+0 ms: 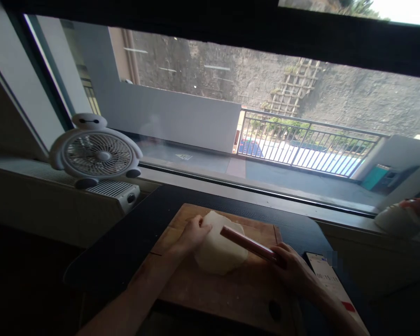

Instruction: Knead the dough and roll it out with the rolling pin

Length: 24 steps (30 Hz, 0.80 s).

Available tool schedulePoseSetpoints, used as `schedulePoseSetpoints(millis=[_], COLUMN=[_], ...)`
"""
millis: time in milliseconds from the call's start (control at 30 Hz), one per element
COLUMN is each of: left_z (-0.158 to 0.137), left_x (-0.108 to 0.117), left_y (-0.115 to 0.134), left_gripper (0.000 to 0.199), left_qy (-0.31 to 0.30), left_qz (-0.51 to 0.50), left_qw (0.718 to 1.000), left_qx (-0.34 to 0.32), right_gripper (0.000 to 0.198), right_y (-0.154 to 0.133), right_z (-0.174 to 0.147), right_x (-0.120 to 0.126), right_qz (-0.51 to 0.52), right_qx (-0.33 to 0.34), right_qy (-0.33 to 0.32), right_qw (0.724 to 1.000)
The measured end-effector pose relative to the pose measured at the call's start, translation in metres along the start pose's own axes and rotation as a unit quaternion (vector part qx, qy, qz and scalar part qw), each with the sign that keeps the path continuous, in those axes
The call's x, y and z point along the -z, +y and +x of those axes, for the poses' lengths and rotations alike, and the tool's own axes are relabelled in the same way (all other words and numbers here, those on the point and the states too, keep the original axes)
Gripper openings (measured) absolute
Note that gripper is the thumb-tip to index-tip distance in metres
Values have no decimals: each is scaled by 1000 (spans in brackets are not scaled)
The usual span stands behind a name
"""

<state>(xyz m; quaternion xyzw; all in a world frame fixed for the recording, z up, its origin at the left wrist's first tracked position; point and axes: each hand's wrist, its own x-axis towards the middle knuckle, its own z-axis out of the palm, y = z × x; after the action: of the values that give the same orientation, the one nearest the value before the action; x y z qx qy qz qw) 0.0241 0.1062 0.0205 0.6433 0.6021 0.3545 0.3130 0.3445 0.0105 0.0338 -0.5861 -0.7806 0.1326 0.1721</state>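
A pale, flattened sheet of dough (221, 254) lies on a wooden cutting board (189, 298). My left hand (195, 232) is at the dough's upper left edge, with its fingers curled and the thumb over the rim, pinching it. In my right hand (290, 265) is a reddish-brown rolling pin (250, 244), gripped by its near right end. The pin slants up to the left, and its far end is over the dough. Whether the pin touches the dough I cannot tell.
The board rests on a dark table (126, 247) by a window. A phone (331, 280) showing a timer lies right of the board, close to my right forearm. A white fan (100, 151) stands on a radiator (121, 189) at left. A whitish object (402, 218) sits at far right.
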Motion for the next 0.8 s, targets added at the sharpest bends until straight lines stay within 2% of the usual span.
schedulePoseSetpoints(millis=[133,233,333,433,533,633,800], left_z=[-27,-40,-50,-58,-61,-62,-64], left_x=[3,6,5,2,2,4,5], left_y=[-18,-27,-29,-27,-24,-24,-23], left_gripper=[53,60,56,48,45,44,44], left_qy=[64,91,117,118,95,80,75], left_qz=[-29,-27,-18,4,25,16,-5], left_qw=[998,996,993,992,995,996,997], left_qx=[0,-5,-20,-33,-27,-23,-22], right_gripper=[35,41,42,42,36,39,55], right_y=[-36,-77,-110,-118,-110,-110,-127], right_z=[31,69,109,147,172,171,137], right_x=[-5,-30,-59,-66,-58,-58,-79], right_qz=[1,-6,-63,-124,-148,-158,-143], right_qx=[-8,-57,-65,-82,-109,-101,-34], right_qy=[-21,26,77,76,6,-29,-22], right_qw=[1000,998,993,986,983,982,989])
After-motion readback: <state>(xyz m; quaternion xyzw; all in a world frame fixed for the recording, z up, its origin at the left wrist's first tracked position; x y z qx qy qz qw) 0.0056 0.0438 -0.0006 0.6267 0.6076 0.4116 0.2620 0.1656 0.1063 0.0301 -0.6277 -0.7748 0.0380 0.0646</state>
